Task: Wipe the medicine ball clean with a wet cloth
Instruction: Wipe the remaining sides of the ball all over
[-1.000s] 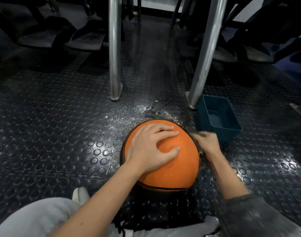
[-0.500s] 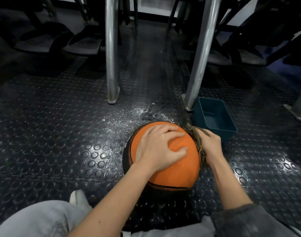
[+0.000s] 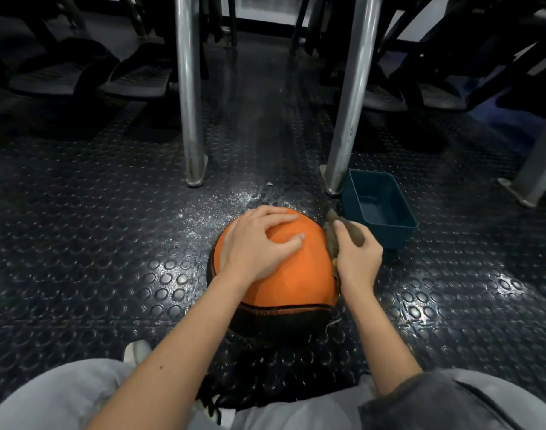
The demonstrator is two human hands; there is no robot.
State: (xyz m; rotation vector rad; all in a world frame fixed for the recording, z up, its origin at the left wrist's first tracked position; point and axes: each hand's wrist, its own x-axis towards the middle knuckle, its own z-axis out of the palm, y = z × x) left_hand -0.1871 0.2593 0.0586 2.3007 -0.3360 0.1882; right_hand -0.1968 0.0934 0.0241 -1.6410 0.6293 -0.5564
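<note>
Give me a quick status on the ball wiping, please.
Left grip spread on top of the medicine ball. Right grip holds the cloth against its right side. Teal tub just beyond right grip, not in the way.

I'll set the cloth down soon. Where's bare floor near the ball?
Bare floor: left of the medicine ball, nearer than the left metal leg; also right of the right hand, nearer than the blue tub. Crowded: between ball, tub and right leg.

Bare forearms extended, the left hand [image 3: 259,245] rests spread atop the medicine ball [image 3: 299,274] while the right hand [image 3: 358,259] grips a cloth [image 3: 330,238] against its side, thumb forward.
</note>
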